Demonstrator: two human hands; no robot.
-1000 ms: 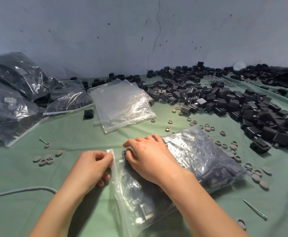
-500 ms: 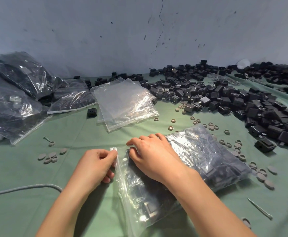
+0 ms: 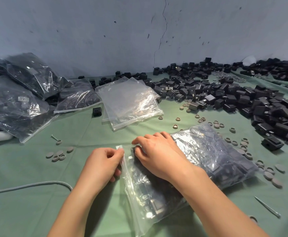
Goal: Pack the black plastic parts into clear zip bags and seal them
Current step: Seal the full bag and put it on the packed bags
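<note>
Green cloth (image 3: 28, 211) covers the table below a cracked grey wall; at lower centre of the frame lies the packed bag (image 3: 208, 151), its black parts (image 3: 222, 170) showing through the plastic; the left hand (image 3: 102, 166) pinches the bag's zip edge at its upper left corner between thumb and fingers, just as it did half a second ago; the right hand (image 3: 158, 158) still rests on the bag just beside it, fingers bent onto the plastic (whether they pinch it I cannot tell); neither hand has moved much. Empty clear bags (image 3: 129, 103) lie above centre; a loose pile (image 3: 234, 98) of the same parts spreads across the upper right; filled bags (image 3: 19, 100) heap at the left; grey caps (image 3: 59, 155) dot the cloth.
</note>
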